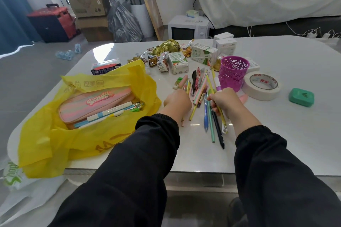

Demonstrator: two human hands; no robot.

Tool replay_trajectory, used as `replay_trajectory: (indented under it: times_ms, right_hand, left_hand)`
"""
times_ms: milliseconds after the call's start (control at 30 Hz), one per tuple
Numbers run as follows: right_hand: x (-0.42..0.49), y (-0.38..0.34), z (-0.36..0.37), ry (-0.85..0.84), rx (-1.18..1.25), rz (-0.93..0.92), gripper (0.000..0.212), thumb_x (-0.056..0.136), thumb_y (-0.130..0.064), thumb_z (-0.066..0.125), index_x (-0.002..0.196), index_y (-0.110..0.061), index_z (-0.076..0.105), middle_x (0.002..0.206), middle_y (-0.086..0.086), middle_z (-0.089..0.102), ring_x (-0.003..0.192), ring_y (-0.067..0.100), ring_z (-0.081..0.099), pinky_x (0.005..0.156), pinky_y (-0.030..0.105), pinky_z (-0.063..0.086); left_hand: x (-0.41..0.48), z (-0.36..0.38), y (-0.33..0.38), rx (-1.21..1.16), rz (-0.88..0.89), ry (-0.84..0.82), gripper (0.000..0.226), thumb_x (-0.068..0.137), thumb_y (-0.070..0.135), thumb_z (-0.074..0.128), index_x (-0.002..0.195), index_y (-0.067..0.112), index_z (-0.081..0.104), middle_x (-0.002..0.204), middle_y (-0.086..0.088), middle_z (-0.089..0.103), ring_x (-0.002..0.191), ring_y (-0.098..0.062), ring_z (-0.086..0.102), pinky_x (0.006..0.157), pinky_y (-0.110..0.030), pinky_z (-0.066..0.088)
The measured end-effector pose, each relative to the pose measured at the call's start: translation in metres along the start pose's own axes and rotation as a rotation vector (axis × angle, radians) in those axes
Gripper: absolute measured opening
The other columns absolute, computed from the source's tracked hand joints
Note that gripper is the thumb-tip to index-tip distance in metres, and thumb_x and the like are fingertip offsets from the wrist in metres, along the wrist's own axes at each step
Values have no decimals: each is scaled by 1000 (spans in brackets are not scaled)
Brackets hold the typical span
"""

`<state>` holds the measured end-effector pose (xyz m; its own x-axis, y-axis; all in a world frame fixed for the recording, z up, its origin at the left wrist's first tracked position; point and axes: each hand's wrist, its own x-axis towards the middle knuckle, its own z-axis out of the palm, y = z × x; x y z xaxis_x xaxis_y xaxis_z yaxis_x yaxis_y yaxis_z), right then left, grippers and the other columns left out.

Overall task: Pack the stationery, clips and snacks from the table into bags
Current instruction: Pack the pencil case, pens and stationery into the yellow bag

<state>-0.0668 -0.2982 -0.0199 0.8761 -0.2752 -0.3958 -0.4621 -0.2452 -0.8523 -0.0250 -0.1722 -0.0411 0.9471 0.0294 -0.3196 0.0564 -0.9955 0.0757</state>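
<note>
The right hand (226, 103) grips a bundle of pens and pencils (219, 131) just above the white table (276, 134). The left hand (177, 102) is curled beside it, near the loose pens (193, 79); whether it holds anything cannot be told. The yellow bag (55, 143) lies open at the left with a pink pencil case (88, 105) inside. Snacks (162, 62) lie farther back.
</note>
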Motion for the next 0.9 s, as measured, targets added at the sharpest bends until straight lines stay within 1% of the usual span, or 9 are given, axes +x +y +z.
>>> replay_trajectory:
  times_ms: [167, 433, 533, 600, 633, 700, 767, 833, 900]
  right_hand:
    - [0, 0, -3, 3, -8, 9, 9, 90, -6, 52, 89, -2, 60, 61, 6, 48, 43, 14, 40, 41, 24, 35]
    - [-10, -3, -4, 0, 4, 2, 13, 93, -6, 48, 89, -3, 60, 60, 5, 46, 43, 13, 38, 40, 23, 34]
    - [-16, -3, -2, -16, 43, -15, 16, 94, -7, 45, 86, -3, 59, 58, 5, 44, 41, 12, 36, 38, 21, 31]
    - [-21, -2, 3, -55, 134, -37, 17, 95, -9, 46, 83, -5, 57, 55, 3, 43, 38, 11, 35, 37, 21, 30]
    - [-24, -2, 6, -83, 197, -51, 19, 96, -12, 47, 80, -7, 55, 53, 2, 42, 36, 10, 34, 36, 20, 30]
    - [-30, -2, 13, -106, 323, -86, 26, 96, -21, 53, 72, -11, 51, 45, -1, 40, 32, 9, 33, 37, 20, 29]
    - [-37, -5, 23, -58, 427, -124, 33, 94, -28, 57, 66, -12, 47, 36, -5, 37, 30, 10, 31, 40, 21, 29]
    - [-44, -7, 32, 14, 467, -189, 38, 93, -31, 58, 63, -11, 48, 37, -4, 38, 33, 12, 33, 43, 24, 31]
    - [-50, -6, 40, 56, 434, -276, 37, 94, -34, 56, 65, -10, 52, 45, 1, 45, 38, 12, 40, 45, 25, 38]
  left_hand:
    - [-2, -5, -2, -64, -46, -98, 47, 96, 22, 49, 139, 6, 39, 130, -14, 52, 117, -31, 54, 98, -41, 48]
    - [-14, -6, -10, -75, -43, -91, 38, 100, 19, 40, 134, 2, 41, 130, -15, 51, 119, -28, 54, 99, -37, 47]
    - [-24, -2, -16, -71, -22, -38, 31, 99, 17, 40, 126, 3, 47, 119, -12, 57, 108, -24, 59, 89, -31, 52]
    - [-32, 0, -23, -116, -34, 2, 26, 98, 16, 42, 121, 4, 49, 102, -9, 58, 92, -20, 61, 67, -24, 51]
    - [-36, 1, -27, -163, -42, 26, 25, 98, 16, 42, 119, 5, 48, 94, -8, 56, 84, -19, 58, 59, -23, 46]
    - [-50, 3, -35, -349, -34, 80, 19, 100, 18, 41, 115, 8, 46, 90, -7, 52, 76, -17, 52, 52, -23, 39]
    - [-66, 9, -41, -672, 11, 140, 14, 100, 18, 40, 112, 11, 45, 91, -8, 53, 73, -16, 51, 53, -26, 43]
    - [-83, 17, -48, -1038, 76, 209, 14, 100, 13, 40, 113, 12, 45, 85, -9, 54, 69, -16, 52, 55, -26, 48]
    - [-96, 23, -57, -1185, 126, 299, 13, 98, 7, 42, 108, 13, 48, 78, -8, 53, 65, -15, 51, 56, -24, 47]
